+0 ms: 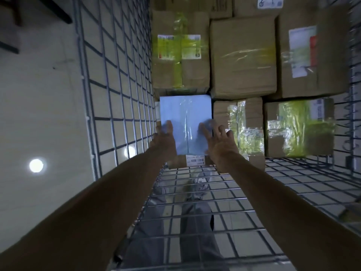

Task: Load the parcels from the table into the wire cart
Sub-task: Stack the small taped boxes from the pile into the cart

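Note:
A white parcel (185, 116) with a barcode label at its near end lies inside the wire cart (117, 94), in the left corner against the mesh side. My left hand (164, 137) rests on its left edge with the thumb over the top face. My right hand (218, 141) lies with spread, straight fingers on its right edge. Several brown cardboard parcels fill the cart beyond and to the right, among them one with yellow-green tape (179, 51) directly behind the white parcel and a smaller taped one (242, 126) beside my right hand.
The cart's wire floor (234, 202) shows bare mesh in front of the parcels. Its right mesh wall (351, 114) stands behind the taped box (298, 128). Through the floor I see my legs and shoes (197, 184). Pale floor (39, 114) lies left of the cart.

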